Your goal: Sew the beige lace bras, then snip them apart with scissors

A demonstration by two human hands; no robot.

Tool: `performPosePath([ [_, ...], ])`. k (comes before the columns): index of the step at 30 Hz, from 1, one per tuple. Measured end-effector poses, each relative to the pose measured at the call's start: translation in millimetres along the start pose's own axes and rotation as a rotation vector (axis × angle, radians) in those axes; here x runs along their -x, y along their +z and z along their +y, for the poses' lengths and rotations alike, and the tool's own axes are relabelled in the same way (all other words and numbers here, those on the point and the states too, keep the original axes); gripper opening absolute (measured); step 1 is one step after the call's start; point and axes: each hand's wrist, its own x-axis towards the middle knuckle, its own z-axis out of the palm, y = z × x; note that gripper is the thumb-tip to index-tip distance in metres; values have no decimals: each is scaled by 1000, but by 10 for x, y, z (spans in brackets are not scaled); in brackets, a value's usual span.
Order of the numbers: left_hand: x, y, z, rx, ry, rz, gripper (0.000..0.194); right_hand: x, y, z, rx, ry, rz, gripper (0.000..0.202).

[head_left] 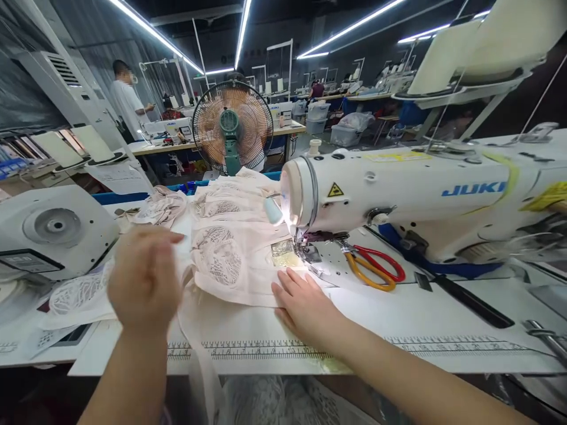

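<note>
Pale pink bra pieces with lace cups (218, 255) lie in a connected row across the sewing table, running back from its front. My right hand (305, 301) rests flat on the near edge of this fabric, fingers stretched out, just in front of the sewing machine (363, 189) and its lit needle area. Raised over the table on the left is my left hand (146, 277); motion blurs it and its fingers look partly curled. Whether it holds anything cannot be made out. A strip of pale fabric (201, 354) hangs over the front edge beside it.
Scissors with red and orange handles (372, 268) lie right of the needle, near a black-handled tool (473, 301). A ruler tape (257, 349) runs along the table front. Another machine head (57, 230) stands left. Behind are a large fan (233, 127) and a standing person (128, 100).
</note>
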Motion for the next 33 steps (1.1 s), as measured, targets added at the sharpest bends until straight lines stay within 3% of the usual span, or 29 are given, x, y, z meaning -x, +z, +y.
performPosePath([
  [2,119,92,355,24,201,-383,26,-54,-3,10,-10,1,12,44],
  [4,268,339,562,76,275,-819,30,-96,6,16,-36,-13,28,45],
  [6,398,665,555,85,278,-1027,33,-103,1,23,-72,-41,54,44],
  [8,481,960,387,105,335,-1126,33,-60,-35,34,-97,-52,86,41],
  [11,519,1205,98,69,457,-1158,39,96,-132,73,-85,-85,127,38],
  [14,513,1256,-3,-51,561,-1112,44,309,-188,164,-38,-113,166,36],
  [17,523,1290,41,-138,631,-1069,48,508,-139,282,-20,-70,197,34],
  [21,551,1390,101,-239,607,-1027,51,664,-17,349,-25,-55,182,34],
  [33,428,1571,134,-249,534,-1057,46,555,70,236,40,-70,263,35],
])
